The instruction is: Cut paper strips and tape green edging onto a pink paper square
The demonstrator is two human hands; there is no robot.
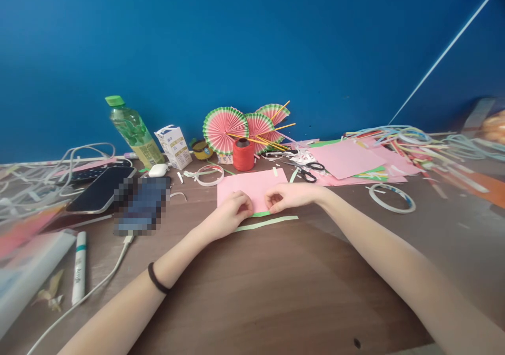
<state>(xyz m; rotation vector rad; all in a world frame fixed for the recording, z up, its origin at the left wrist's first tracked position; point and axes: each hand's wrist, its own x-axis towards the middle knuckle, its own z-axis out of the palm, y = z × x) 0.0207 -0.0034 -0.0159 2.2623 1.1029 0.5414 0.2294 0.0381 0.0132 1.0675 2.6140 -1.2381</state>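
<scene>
A pink paper sheet (pixel 249 185) with a green edge lies flat on the brown table (pixel 276 292). My left hand (pixel 232 214) pinches the sheet's near edge with curled fingers. My right hand (pixel 284 196) pinches the same edge a little to the right, fingers closed on the paper. A loose green paper strip (pixel 268 222) lies just in front of both hands. A black band sits on my left wrist.
Finished pink-and-green paper fans (pixel 240 126) on sticks, a red thread spool (pixel 243 155) and scissors (pixel 310 171) stand behind the sheet. Left: a green-capped bottle (pixel 132 131), small carton (pixel 173 145), phones, cables, a marker (pixel 79 266). Right: pink sheets (pixel 351 158), a tape ring (pixel 392 197), paper strips.
</scene>
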